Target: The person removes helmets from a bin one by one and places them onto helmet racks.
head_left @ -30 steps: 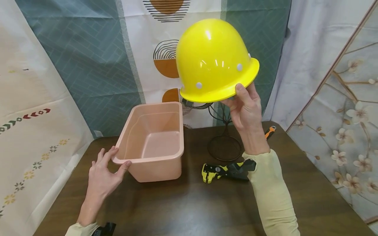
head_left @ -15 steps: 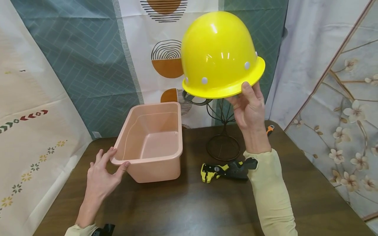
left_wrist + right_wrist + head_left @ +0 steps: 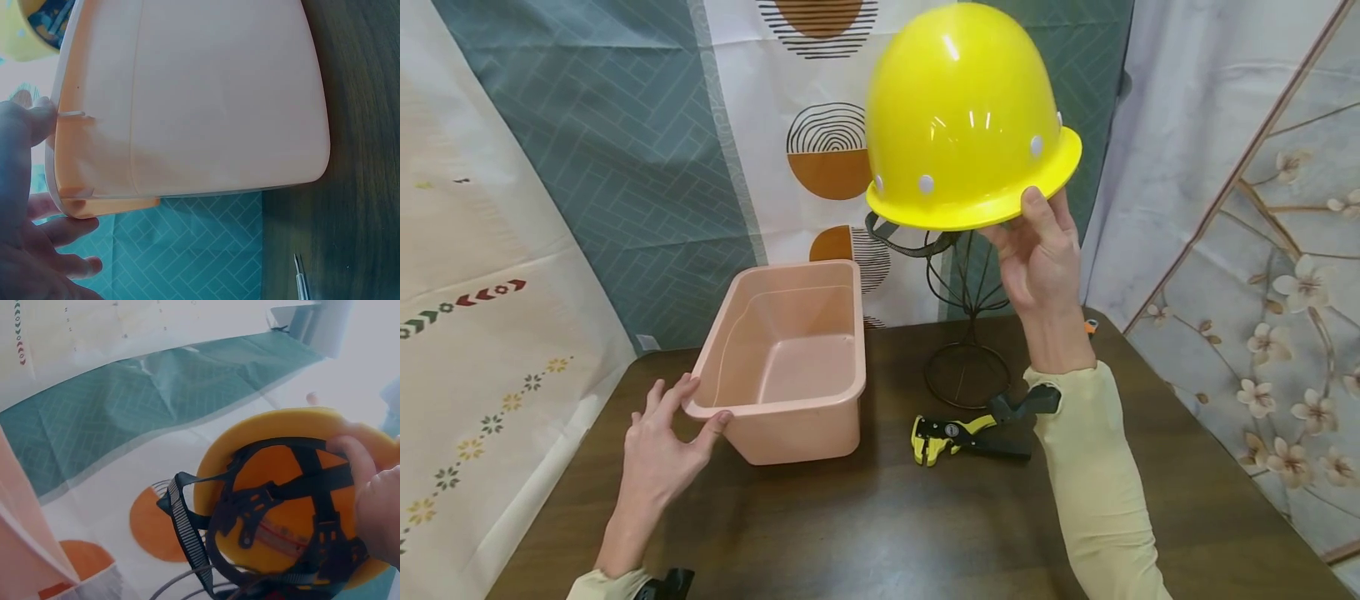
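My right hand [image 3: 1039,258] grips the brim of a yellow hard hat [image 3: 962,125], thumb outside and fingers under the edge. The hat is held dome up, slightly tilted, over a dark wire hat stand [image 3: 972,300], and its chin strap [image 3: 910,243] hangs down in front of the wires. Inside the hat, the right wrist view shows a black suspension harness [image 3: 322,500]. On the left, my left hand [image 3: 662,454] holds the near left corner of a pink plastic bin [image 3: 805,429], thumb on the front rim and fingers at the side rim.
Black and yellow wire strippers [image 3: 955,437] lie on the brown table [image 3: 880,533] in front of the stand. An orange-ended tool [image 3: 1091,327] shows behind my right wrist. A slim pointed metal tool [image 3: 301,281] lies beyond the bin. Patterned cloths [image 3: 610,167] hang around the table.
My right hand has raised the hard hat and moved it slightly right, so more of the wire stand and chin strap shows. The left hand and bin have stayed put.
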`<action>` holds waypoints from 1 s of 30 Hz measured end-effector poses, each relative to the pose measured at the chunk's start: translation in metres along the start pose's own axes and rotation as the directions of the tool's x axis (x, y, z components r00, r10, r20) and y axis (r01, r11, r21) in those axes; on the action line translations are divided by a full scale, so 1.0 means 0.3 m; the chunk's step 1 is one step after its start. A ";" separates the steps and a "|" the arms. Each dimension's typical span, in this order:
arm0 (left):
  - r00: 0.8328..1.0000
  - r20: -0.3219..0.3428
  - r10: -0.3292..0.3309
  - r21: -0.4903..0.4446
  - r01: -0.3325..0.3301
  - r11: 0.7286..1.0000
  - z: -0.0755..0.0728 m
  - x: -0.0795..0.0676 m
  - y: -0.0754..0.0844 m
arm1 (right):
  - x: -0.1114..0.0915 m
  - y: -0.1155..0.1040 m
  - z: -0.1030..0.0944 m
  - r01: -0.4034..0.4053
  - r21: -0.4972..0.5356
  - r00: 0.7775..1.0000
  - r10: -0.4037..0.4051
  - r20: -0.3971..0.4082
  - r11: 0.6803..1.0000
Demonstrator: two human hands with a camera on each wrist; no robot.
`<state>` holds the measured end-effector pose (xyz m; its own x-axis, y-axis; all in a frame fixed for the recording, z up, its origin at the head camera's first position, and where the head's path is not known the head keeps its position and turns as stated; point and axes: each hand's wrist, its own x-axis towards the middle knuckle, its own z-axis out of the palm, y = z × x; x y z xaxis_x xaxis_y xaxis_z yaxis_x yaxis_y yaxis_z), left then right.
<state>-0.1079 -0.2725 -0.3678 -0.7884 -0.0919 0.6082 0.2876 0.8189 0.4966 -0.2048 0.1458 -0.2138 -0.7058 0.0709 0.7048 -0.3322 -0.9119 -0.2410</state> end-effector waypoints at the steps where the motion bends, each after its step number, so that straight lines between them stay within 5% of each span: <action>1: 1.000 0.000 0.000 0.001 0.000 1.000 -0.001 0.000 0.000 | 0.007 -0.001 0.008 0.003 0.001 1.000 -0.003 -0.001 1.000; 15: 1.000 -0.005 0.009 0.005 -0.009 1.000 0.001 0.001 -0.007 | 0.068 0.002 0.074 0.066 -0.051 0.997 -0.064 0.035 0.997; 30: 1.000 -0.021 0.022 0.009 -0.022 1.000 0.005 0.002 -0.008 | 0.094 0.082 0.081 0.043 -0.079 0.999 -0.040 0.034 0.996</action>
<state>-0.1099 -0.2736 -0.3695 -0.7702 -0.0858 0.6321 0.3001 0.8256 0.4778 -0.2177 0.1154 -0.1836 -0.6701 0.0938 0.7364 -0.4104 -0.8734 -0.2622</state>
